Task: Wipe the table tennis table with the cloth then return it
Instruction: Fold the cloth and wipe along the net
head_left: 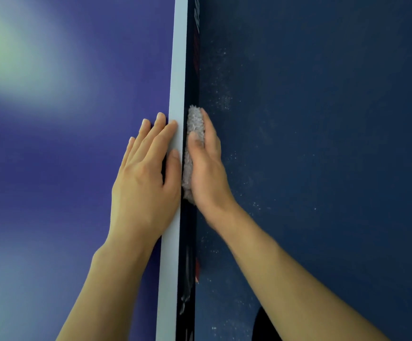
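Observation:
The table tennis table (64,143) fills the left half of the head view, a blue-purple top with a white edge line (176,94) running from top to bottom. My left hand (146,173) lies flat on the top, fingers straight, its fingertips on the white line. Over the side, my right hand (207,168) grips a fluffy grey cloth (195,121) and presses it against the table's dark side face (191,70). The cloth's lower part is hidden behind my thumb and palm.
To the right lies a dark blue floor (323,143) speckled with pale dust. A black shape (261,326) shows at the bottom beside my right forearm. A bright glare (15,57) lies on the table top at the upper left.

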